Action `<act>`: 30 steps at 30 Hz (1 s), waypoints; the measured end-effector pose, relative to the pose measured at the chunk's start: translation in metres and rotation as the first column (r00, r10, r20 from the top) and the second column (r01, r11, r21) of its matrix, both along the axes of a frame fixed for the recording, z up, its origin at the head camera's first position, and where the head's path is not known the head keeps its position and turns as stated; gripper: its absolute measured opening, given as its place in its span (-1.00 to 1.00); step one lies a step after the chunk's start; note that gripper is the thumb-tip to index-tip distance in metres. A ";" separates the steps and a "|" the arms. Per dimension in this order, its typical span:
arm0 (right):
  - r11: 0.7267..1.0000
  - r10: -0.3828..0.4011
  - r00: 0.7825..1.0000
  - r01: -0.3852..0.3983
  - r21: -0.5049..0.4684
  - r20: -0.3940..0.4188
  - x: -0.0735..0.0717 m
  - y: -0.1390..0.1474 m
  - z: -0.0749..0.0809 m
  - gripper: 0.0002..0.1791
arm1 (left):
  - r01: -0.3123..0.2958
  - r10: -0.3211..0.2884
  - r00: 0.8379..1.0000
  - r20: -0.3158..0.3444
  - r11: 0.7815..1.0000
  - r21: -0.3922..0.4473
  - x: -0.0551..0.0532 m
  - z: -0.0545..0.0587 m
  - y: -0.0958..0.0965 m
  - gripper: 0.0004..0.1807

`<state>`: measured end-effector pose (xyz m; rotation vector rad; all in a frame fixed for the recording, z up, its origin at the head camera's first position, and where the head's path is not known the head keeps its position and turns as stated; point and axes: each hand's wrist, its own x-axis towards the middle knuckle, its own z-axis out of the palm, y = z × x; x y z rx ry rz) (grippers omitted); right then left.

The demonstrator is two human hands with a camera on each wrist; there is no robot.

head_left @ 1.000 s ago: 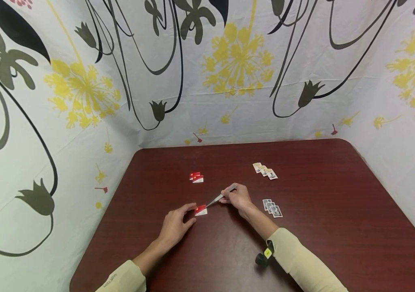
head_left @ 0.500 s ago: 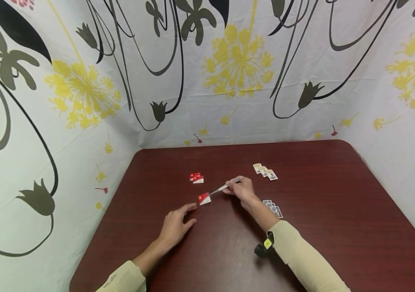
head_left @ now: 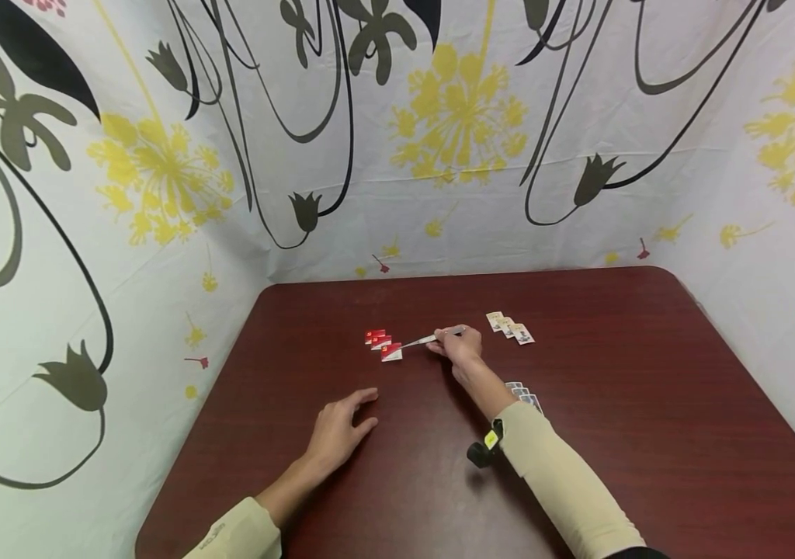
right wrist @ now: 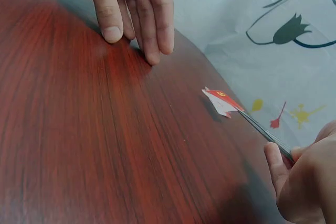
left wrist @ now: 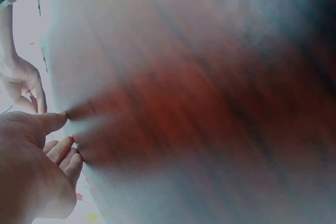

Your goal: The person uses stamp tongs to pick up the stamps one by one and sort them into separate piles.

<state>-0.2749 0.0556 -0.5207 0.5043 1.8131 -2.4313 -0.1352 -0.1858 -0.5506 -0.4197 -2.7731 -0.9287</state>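
My right hand (head_left: 458, 345) pinches a pair of metal tweezers (head_left: 422, 340), tips pointing left. Their tips hold a small red-and-white postage stamp (head_left: 391, 352) at its right edge. In the right wrist view that stamp (right wrist: 222, 103) shows a yellow mark on its red part and looks slightly lifted above the table. Just behind it, overlapping in the head view, lie two similar red-and-white stamps (head_left: 373, 336). My left hand (head_left: 338, 432) rests with fingertips on the table, nearer to me, holding nothing. In the left wrist view the left hand's fingers (left wrist: 54, 121) are loosely spread.
A fanned row of yellowish stamps (head_left: 509, 328) lies at the back right of the dark red table (head_left: 579, 466). Grey stamps (head_left: 525, 394) lie nearer, partly hidden by the right forearm. A patterned cloth (head_left: 369, 155) hangs around the table's back and sides.
The right hand has carried the stamp in the tweezers away from the left fingertips, back toward the two red-and-white stamps. The left hand has stayed in place.
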 end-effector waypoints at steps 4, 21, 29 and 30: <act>0.998 -0.048 0.998 0.049 -0.025 0.029 -0.005 -0.005 -0.005 -0.89 | 0.003 -0.003 1.000 0.002 1.000 -0.005 0.000 0.001 0.000 -0.49; 0.995 -0.075 0.995 0.071 0.064 0.059 -0.009 -0.013 -0.012 -0.98 | 0.004 -0.004 1.000 -0.005 1.000 -0.023 -0.001 0.002 0.000 -0.49; 0.995 -0.076 0.996 0.073 0.071 0.050 -0.008 -0.013 -0.013 -0.97 | 0.004 -0.005 1.000 -0.007 1.000 -0.025 -0.001 0.002 0.000 -0.49; 0.995 -0.072 0.996 0.069 0.069 0.049 -0.008 -0.012 -0.013 -0.97 | 0.005 -0.005 1.000 -0.007 1.000 -0.026 -0.001 0.002 0.000 -0.49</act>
